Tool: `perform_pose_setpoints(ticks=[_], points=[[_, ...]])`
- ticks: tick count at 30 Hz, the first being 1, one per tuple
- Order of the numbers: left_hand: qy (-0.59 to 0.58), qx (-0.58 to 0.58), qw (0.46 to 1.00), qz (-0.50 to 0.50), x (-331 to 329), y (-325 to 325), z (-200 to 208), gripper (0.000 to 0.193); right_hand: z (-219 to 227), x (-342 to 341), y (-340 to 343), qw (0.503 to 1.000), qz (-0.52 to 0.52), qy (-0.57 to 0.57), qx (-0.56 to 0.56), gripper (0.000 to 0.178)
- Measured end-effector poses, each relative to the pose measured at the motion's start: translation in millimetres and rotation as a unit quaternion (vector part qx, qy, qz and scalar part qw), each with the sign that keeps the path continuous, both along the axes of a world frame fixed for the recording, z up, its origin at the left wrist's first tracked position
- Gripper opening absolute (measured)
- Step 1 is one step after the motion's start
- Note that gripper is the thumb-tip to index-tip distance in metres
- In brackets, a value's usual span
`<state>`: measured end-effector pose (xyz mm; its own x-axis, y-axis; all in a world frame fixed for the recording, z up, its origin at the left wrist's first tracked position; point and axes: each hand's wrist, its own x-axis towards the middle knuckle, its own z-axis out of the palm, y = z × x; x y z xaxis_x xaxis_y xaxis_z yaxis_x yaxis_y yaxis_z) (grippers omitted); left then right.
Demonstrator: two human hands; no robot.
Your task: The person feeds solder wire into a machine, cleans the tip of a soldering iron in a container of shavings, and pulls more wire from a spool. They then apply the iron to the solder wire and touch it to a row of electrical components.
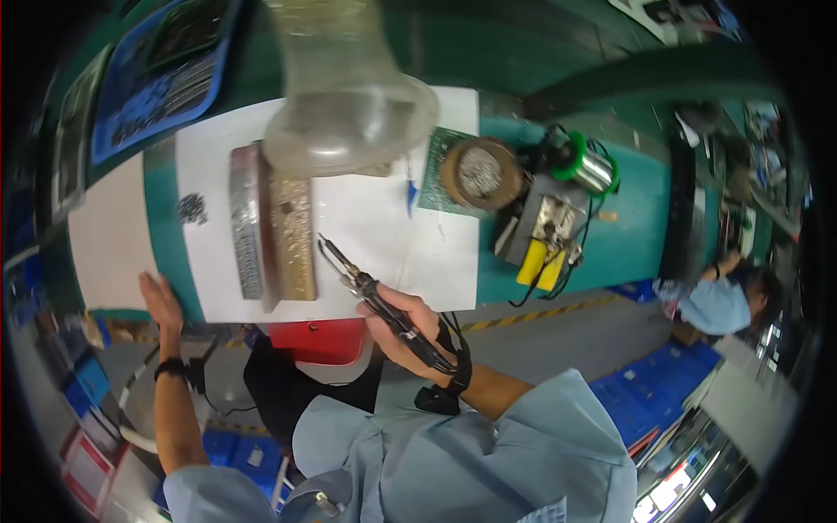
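My right hand [403, 327] is wrapped around a black soldering iron [384, 305] with a thin wire guide beside its tip. The tip points up and left, just right of a tan strip fixture [292, 235] whose top is dotted with small shiny parts. Against that fixture's left side stands a long grey metal bar [248, 222]. Both lie on a white sheet [375, 235]. My left hand [161, 302] rests at the table's front edge by a beige board [113, 235], fingers stretched out and nothing held. A small pile of dark parts [192, 208] lies left of the bar.
A clear fume hood [349, 131] hangs over the sheet. Right of it are a round brown tub [482, 173] on a green circuit board [436, 174], a solder spool [595, 166] and an iron stand [554, 218]. A blue tray [209, 96] stands far left; another person [724, 301] sits right.
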<state>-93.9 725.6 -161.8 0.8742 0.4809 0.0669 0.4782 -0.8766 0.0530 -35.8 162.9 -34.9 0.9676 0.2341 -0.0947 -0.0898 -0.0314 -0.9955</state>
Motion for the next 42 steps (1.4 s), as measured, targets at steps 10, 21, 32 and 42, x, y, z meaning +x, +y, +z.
perform_pose_setpoints(ticks=[10,21,32,42], points=[[-0.075,-0.08,0.994,0.023,15,-43,13,0.06,-78,-31,55,0.898,-0.144,0.317,0.27,0.032],[-0.122,-0.122,0.985,0.018,9,-33,22,0.064,-78,-11,72,0.929,-0.277,-0.245,-0.007,0.044],[-0.109,-0.124,0.985,0.043,16,-59,32,0.067,-81,-14,71,0.924,-0.294,-0.241,0.033,0.045],[-0.116,-0.153,0.979,0.073,14,-38,25,0.068,-81,-17,73,0.923,-0.291,-0.245,0.061,0.048]])
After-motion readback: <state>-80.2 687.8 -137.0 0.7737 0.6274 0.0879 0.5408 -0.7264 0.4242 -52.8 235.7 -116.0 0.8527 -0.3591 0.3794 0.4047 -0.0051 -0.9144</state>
